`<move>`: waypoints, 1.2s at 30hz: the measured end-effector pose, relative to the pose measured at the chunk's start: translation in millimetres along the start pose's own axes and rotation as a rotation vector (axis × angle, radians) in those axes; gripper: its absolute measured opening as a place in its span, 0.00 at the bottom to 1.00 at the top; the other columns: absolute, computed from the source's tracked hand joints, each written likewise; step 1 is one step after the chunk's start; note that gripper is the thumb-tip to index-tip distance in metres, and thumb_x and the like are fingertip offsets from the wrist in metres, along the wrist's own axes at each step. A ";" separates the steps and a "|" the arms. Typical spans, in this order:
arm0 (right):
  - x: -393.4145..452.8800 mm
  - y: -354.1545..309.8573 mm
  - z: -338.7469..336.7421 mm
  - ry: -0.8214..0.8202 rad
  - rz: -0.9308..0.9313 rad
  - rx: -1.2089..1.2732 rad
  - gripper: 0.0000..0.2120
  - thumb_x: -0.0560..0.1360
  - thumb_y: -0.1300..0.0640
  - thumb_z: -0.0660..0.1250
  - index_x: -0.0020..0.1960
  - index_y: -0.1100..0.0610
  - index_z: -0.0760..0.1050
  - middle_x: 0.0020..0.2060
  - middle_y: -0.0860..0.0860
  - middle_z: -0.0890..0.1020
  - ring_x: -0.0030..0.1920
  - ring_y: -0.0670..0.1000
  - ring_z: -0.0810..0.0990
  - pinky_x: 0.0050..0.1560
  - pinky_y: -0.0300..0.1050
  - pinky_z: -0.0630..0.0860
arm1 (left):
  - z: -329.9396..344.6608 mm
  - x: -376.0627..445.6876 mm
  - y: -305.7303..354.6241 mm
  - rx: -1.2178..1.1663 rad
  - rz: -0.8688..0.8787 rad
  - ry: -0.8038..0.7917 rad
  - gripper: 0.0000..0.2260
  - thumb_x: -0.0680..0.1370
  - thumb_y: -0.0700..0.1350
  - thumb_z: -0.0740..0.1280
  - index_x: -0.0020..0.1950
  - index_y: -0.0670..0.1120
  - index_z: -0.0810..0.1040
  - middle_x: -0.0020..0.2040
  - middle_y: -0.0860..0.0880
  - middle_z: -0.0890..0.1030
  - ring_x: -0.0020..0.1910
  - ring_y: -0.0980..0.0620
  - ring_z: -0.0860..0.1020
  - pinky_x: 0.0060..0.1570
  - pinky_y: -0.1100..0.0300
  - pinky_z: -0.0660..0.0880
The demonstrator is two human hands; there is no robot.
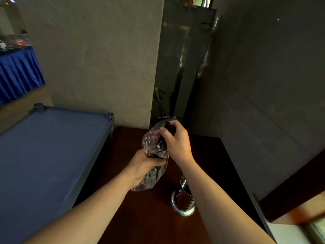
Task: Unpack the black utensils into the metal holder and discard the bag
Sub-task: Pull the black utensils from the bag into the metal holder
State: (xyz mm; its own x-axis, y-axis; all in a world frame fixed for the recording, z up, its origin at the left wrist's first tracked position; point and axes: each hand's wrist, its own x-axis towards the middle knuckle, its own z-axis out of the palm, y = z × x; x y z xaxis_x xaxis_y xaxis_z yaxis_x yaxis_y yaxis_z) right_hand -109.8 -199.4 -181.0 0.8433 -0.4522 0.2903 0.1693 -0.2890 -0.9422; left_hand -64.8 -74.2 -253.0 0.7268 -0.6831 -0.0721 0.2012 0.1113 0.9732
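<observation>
A clear plastic bag (pixel 150 141) with black utensils (pixel 162 144) inside is held up over the dark wooden table (pixel 133 217). My left hand (pixel 143 167) grips the bag around its lower part. Higher up, my right hand (pixel 175 138) grips the top ends of the black utensils where they stick out of the bag's mouth. The metal holder (pixel 183 199), a perforated steel cylinder, stands upright on the table below my right forearm, which hides part of it.
A blue cot (pixel 44 155) with grey corner posts borders the table on the left. A plaster wall and a metal panel (pixel 182 67) rise behind the table. A blue-skirted table (pixel 17 71) stands far left. A white ledge (pixel 288 231) sits at bottom right.
</observation>
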 end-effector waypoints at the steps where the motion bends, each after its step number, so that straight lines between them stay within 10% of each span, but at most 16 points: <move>1: 2.2 -3.8 -2.8 -0.002 0.005 0.047 0.03 0.80 0.62 0.67 0.52 0.61 0.76 0.40 0.54 0.88 0.41 0.51 0.88 0.42 0.45 0.84 | -0.6 0.2 -0.8 -0.005 -0.007 -0.001 0.18 0.71 0.35 0.76 0.59 0.50 0.85 0.57 0.48 0.86 0.59 0.51 0.83 0.61 0.54 0.75; 21: 35.3 -37.8 -70.3 0.204 -0.162 0.224 0.03 0.80 0.59 0.65 0.50 0.56 0.72 0.34 0.51 0.83 0.37 0.60 0.86 0.43 0.62 0.84 | 4.0 10.8 -20.2 0.110 -0.122 0.072 0.17 0.72 0.37 0.77 0.58 0.51 0.84 0.51 0.52 0.87 0.51 0.61 0.84 0.43 0.70 0.76; 28: 33.0 -28.4 -115.4 0.344 -0.164 0.253 0.03 0.79 0.57 0.67 0.50 0.53 0.72 0.35 0.52 0.84 0.39 0.60 0.87 0.41 0.54 0.85 | -9.8 10.3 -27.2 0.107 -0.136 0.177 0.19 0.75 0.38 0.74 0.65 0.49 0.80 0.51 0.49 0.88 0.58 0.51 0.82 0.59 0.48 0.73; 36: 2.6 26.3 -122.5 0.371 -0.088 0.031 0.07 0.80 0.56 0.66 0.47 0.45 0.73 0.37 0.51 0.85 0.39 0.56 0.88 0.41 0.51 0.84 | -11.1 12.8 -34.7 0.032 -0.124 0.197 0.16 0.74 0.39 0.74 0.60 0.52 0.81 0.50 0.46 0.88 0.58 0.49 0.83 0.65 0.45 0.71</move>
State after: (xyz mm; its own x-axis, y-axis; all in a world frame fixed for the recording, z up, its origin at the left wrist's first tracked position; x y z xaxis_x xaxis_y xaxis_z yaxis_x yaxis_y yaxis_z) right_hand -165.6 -311.5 -184.5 0.5838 -0.7034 0.4054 0.2530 -0.3168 -0.9141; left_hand -55.2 -78.8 -290.1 0.8126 -0.5358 -0.2293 0.2778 0.0102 0.9606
